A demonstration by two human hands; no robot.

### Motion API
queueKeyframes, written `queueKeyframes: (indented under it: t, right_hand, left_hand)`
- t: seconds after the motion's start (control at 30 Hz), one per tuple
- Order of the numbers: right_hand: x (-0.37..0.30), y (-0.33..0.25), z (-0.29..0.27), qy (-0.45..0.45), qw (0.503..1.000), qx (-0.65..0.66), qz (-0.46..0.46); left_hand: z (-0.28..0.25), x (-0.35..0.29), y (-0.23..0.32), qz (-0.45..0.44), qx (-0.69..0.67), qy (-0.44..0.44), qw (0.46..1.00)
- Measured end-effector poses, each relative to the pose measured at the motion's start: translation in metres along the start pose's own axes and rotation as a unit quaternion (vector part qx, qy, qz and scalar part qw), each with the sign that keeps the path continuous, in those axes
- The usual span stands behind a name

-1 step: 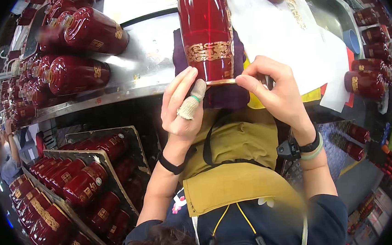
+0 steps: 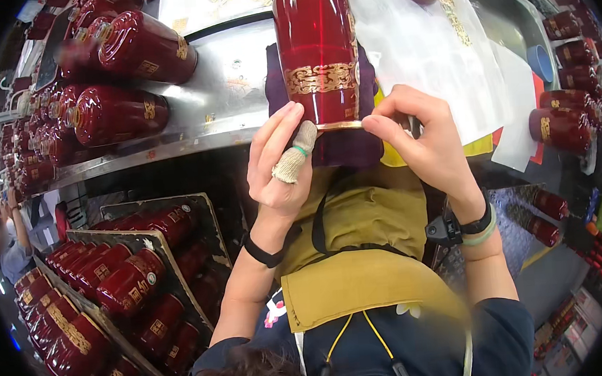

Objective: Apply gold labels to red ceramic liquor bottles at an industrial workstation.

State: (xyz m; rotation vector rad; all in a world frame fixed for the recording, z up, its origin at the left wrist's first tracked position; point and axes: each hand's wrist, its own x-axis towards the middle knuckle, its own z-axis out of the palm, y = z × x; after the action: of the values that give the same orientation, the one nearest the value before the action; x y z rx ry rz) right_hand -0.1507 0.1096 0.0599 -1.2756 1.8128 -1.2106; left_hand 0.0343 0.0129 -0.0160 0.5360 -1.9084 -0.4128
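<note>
A large dark-red glass bottle (image 2: 316, 42) with a gold ornamental band lies on a dark purple cloth (image 2: 354, 148), its base toward me. A thin gold strip (image 2: 338, 125) runs along the base edge. My left hand (image 2: 281, 154) is at the base's left side, fingertips against the glass; one finger wears a knitted finger cover (image 2: 292, 164) with a green band. At the right end of the strip my right hand (image 2: 417, 133) is closed, thumb tip on the strip and index finger curled. What lies between those fingers is partly hidden.
White paper (image 2: 433, 71) with gold decals covers the right of the metal bench (image 2: 217, 110). Several red bottles (image 2: 122, 114) stand at the left, others at the right (image 2: 565, 128). Below left are racks of bottles (image 2: 131, 279). A blue cup (image 2: 539, 63) sits at the right edge.
</note>
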Motion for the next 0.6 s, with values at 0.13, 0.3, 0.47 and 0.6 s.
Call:
queueKeyframes:
  t: [0.13,0.3,0.47,0.6]
  right_hand:
    - [-0.001,-0.005,-0.002,-0.005,1.000,0.004,-0.029]
    - [0.001,0.011,-0.004,0.014,1.000,-0.020,0.003]
    - [0.000,0.017,0.000,0.017,0.999,-0.030,-0.006]
    - [-0.002,0.016,0.003,0.025,1.000,-0.010,-0.006]
  left_hand:
    - [0.000,-0.001,-0.001,0.003,0.007,0.008,1.000]
    - [0.002,0.005,0.000,0.026,0.023,0.002,0.999]
    - [0.008,0.009,0.008,0.061,0.068,0.021,0.996]
    - [-0.001,0.016,0.005,0.088,0.058,-0.061,0.993]
